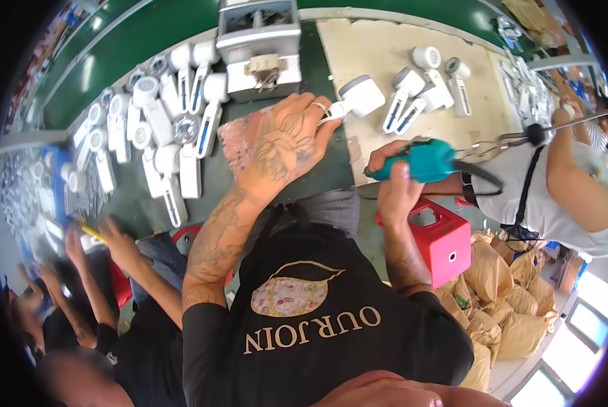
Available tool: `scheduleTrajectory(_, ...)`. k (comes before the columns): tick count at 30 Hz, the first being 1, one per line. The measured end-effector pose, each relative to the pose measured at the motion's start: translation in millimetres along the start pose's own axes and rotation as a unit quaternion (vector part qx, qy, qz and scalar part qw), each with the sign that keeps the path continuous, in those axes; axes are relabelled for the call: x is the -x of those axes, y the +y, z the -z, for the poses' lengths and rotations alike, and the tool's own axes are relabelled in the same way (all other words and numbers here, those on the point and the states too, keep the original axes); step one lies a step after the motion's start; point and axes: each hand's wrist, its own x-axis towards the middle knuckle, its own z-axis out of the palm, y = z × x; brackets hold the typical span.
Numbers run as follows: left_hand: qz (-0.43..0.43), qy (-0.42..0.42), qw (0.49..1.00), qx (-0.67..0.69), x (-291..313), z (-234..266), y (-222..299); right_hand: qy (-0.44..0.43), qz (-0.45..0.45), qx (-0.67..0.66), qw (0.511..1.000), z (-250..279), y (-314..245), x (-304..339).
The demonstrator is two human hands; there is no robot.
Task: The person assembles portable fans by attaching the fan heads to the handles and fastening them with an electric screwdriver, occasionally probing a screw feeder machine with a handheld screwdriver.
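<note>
My tattooed left hand (287, 139) reaches over the bench, its fingers closed around the handle of a white handheld fan (362, 95). The fan's round head sticks out to the right of my fingers. Most of its handle is hidden by my hand. A teal electric screwdriver (422, 161) is gripped in my right hand (399, 180), lying roughly level with its tip to the left. Metal links and a dark cord run from its right end. Beneath my left hand is a worn reddish mat (239, 144).
Many similar white fans (153, 112) crowd the left bench, and several (407, 85) lie on the beige board (351, 47). A grey machine (260, 54) stands at the back. A red stool (446, 244) and brown sacks (507, 305) are right. Co-workers' hands (117, 244) work left; another person (555, 183) is right.
</note>
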Motion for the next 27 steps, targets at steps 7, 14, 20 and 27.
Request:
scheduleTrajectory(7,0.058,-0.143,0.986,0.061,51,44,-44,-0.068,-0.027,-0.112,0.991,-64,-37,-41)
scheduleTrajectory(14,0.059,-0.113,0.984,0.123,62,44,-53,-0.144,0.067,-0.241,0.958,-119,-28,-96)
scheduleTrajectory(20,0.097,-0.145,0.980,0.101,52,44,-66,-0.117,0.048,-0.097,0.987,-157,-17,-122)
scheduleTrajectory(27,0.036,-0.114,0.991,0.063,65,32,-70,-0.129,0.127,-0.062,0.981,-179,11,-148)
